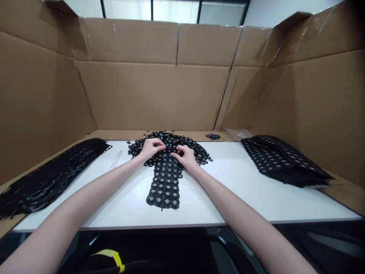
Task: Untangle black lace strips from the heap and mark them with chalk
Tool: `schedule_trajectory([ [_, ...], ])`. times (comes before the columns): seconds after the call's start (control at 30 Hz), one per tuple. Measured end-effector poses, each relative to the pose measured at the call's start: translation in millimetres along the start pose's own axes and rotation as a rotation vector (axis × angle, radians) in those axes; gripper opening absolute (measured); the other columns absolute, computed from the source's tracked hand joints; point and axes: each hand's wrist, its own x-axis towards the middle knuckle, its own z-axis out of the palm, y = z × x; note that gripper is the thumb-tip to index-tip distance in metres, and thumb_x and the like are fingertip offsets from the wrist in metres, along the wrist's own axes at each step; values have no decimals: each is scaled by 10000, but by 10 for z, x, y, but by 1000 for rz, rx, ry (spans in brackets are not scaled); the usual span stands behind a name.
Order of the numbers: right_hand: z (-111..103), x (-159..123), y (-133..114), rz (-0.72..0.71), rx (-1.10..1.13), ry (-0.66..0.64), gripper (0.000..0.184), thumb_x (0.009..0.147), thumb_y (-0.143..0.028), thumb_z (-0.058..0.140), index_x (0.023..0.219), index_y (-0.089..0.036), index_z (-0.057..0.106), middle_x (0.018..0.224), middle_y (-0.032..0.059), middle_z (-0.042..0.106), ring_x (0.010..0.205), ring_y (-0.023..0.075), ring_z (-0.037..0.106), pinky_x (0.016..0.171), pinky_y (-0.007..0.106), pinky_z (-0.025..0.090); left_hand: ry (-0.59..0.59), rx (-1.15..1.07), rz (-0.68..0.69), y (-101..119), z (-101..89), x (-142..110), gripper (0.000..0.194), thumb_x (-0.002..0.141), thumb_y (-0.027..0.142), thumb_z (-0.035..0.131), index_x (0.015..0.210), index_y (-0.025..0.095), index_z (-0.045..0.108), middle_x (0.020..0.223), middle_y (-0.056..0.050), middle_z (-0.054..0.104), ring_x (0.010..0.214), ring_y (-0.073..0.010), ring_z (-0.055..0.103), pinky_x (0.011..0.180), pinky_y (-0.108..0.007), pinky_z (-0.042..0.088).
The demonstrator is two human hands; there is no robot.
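A black rubbery sheet with rows of round, pale-centred rings (164,186) lies lengthwise on the white tabletop. Its far end runs into a heap of loose black rings (199,150). At the sheet's far left corner is my left hand (152,148), thumb and forefinger pinched together. My right hand (186,155) is opposite, its fingers curled and its thumb stretched over the far part of the sheet. Both hands are closed at the fingertips, but what lies in them is too small and dark to make out.
A long stack of black strips (54,177) lies at left, beside a clear slim tube (116,160). Black dotted sheets (282,160) are piled at right, near a clear plastic bag (238,133). A few rings (213,136) sit behind. Cardboard walls (154,95) surround the table (228,190).
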Motion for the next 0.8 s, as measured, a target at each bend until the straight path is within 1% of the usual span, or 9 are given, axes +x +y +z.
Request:
schedule_trajectory([
  [0.07, -1, 7, -13, -9, -17, -10, 220, 720, -342, 681, 658, -205, 519, 702, 5, 595, 733, 182, 531, 722, 311, 349, -21, 55, 5, 40, -32, 32, 128, 725, 277, 678, 667, 167, 709, 716, -28, 701, 698, -163, 610, 692, -271, 433],
  [0.2, 9, 14, -63, -30, -49, -20, 247, 721, -299, 686, 635, -194, 480, 690, -6, 572, 745, 174, 525, 738, 310, 319, -23, 103, -28, 61, -62, 97, 107, 710, 244, 663, 652, 162, 699, 694, -24, 702, 662, -157, 603, 678, -271, 427],
  [0.37, 26, 4, -112, -52, -71, -37, 236, 753, -281, 657, 645, -186, 470, 685, -16, 570, 755, 170, 521, 773, 328, 275, -16, 10, -144, -14, -59, 152, 115, 673, 254, 664, 647, 145, 693, 658, -25, 690, 640, -161, 589, 657, -272, 430],
  [0.47, 40, -7, -117, -78, -78, -48, 207, 757, -248, 645, 665, -185, 471, 694, -16, 577, 790, 176, 516, 789, 336, 248, -42, -13, -166, -29, -68, 165, 113, 657, 248, 662, 640, 139, 688, 648, -26, 682, 635, -159, 581, 645, -268, 425],
  [0.6, 62, -23, -131, -150, -120, -61, 178, 770, -209, 620, 682, -182, 467, 713, -17, 586, 795, 165, 497, 788, 333, 219, -54, 68, -142, 1, -81, 165, 118, 676, 248, 641, 657, 147, 699, 669, -27, 690, 639, -158, 577, 647, -269, 417],
  [0.8, 56, -51, -226, -303, -262, -67, 149, 800, -134, 542, 677, -176, 469, 714, -3, 620, 814, 170, 483, 802, 350, 198, -13, 156, -156, 24, -68, 166, 103, 679, 251, 647, 664, 169, 708, 690, -23, 710, 699, -177, 611, 703, -278, 439],
])
